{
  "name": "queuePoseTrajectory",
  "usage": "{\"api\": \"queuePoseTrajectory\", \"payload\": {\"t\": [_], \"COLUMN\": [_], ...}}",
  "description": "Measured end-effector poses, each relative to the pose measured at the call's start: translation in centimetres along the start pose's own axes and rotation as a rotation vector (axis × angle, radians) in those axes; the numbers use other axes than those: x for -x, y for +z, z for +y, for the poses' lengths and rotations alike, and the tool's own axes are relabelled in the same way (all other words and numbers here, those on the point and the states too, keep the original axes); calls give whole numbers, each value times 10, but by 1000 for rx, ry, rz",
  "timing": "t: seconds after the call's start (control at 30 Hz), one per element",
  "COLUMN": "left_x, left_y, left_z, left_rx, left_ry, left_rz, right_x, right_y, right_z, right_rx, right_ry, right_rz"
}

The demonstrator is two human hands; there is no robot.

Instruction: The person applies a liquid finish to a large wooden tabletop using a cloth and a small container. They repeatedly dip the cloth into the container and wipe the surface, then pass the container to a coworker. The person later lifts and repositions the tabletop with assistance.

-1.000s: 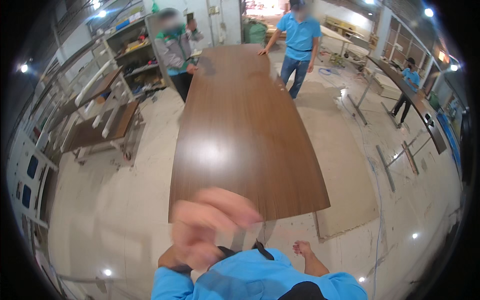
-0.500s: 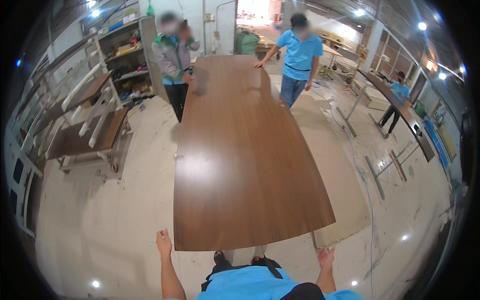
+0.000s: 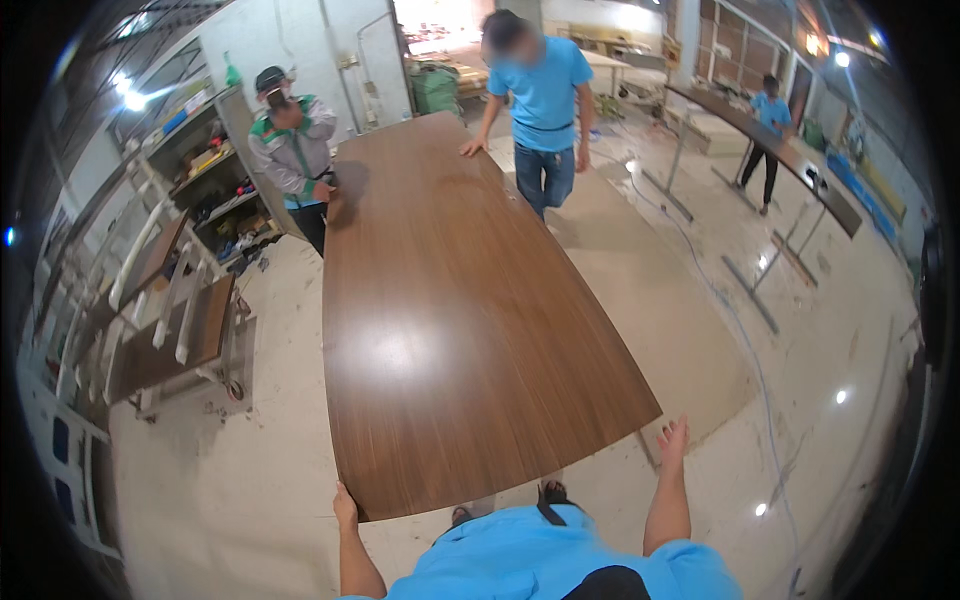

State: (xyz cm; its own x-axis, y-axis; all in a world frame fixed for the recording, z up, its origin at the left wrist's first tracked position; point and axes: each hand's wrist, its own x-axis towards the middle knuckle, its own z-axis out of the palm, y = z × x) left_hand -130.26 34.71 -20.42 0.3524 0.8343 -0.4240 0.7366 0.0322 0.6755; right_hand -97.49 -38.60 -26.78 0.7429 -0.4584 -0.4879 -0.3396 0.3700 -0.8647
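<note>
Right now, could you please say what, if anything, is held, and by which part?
The left hand is at the brown panel's near-left corner, grip unclear; the right hand holds nothing.

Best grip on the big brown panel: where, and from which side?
Probably grip the brown panel by its two near corners, one hand each, coming from the near end. It lies broad and flat, no handle visible, both corners within reach: the left hand is at one, the open right hand just off the other.

The pale floor point(image 3: 260, 460) is scuffed and dotted with reflected light; at the left, grey shelving point(image 3: 240, 135) is packed with clutter point(image 3: 210, 160) beside a white wall point(image 3: 320, 50) — the room is lit by bright lamps point(image 3: 133, 100).
</note>
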Motion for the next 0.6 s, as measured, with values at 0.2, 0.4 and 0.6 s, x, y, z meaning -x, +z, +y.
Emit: {"api": "queuePoseTrajectory", "payload": {"t": [0.2,0.4,0.6], "left_x": [-4,-26,-28], "left_y": [-3,-10,-33], "left_z": [-5,-2,-26], "left_rx": [50,65,218], "left_ry": [-81,-160,-198], "left_rz": [-60,-79,-22], "right_x": [-2,20,17], "right_y": [31,56,36], "right_z": [26,19,21], "right_rx": [-285,-322,-443], "right_ry": [97,147,66], "right_rz": [-153,-220,-278]}}
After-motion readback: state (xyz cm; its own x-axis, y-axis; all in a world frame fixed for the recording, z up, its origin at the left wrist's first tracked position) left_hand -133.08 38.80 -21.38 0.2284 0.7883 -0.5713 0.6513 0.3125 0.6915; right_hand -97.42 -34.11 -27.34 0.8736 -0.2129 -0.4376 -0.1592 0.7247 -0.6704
